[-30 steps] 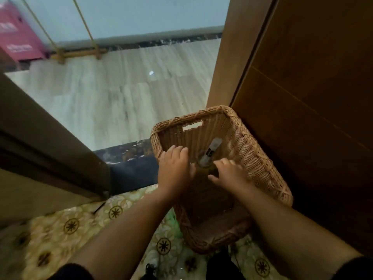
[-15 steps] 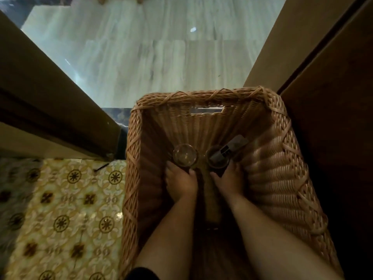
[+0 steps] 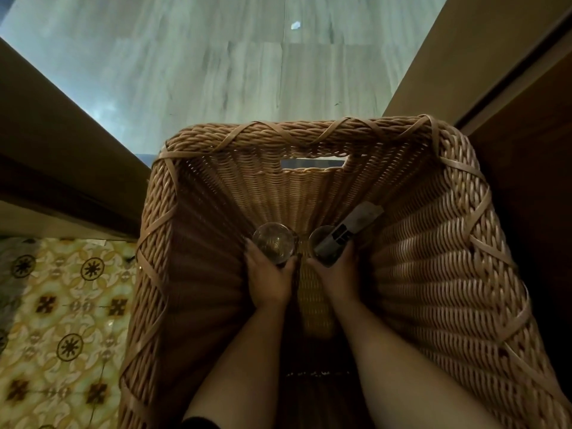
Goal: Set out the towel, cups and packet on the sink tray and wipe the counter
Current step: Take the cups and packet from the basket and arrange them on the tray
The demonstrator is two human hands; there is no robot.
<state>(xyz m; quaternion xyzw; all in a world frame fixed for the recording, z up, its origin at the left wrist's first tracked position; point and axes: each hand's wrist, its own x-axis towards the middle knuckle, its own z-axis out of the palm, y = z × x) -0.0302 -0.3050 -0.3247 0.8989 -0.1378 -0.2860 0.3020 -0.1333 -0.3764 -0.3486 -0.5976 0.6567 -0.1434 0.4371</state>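
Deep in the basket (image 3: 439, 243), my left hand (image 3: 268, 281) has its grip clamped on one glass cup (image 3: 273, 242) and my right hand (image 3: 335, 278) on the other cup (image 3: 322, 243) holding the packet (image 3: 351, 227), which could tip out if I lift carelessly.

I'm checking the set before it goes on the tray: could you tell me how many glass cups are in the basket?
2: the left cup in the left hand, the right cup, with a packet in it, in the right hand. Arms may hide others.
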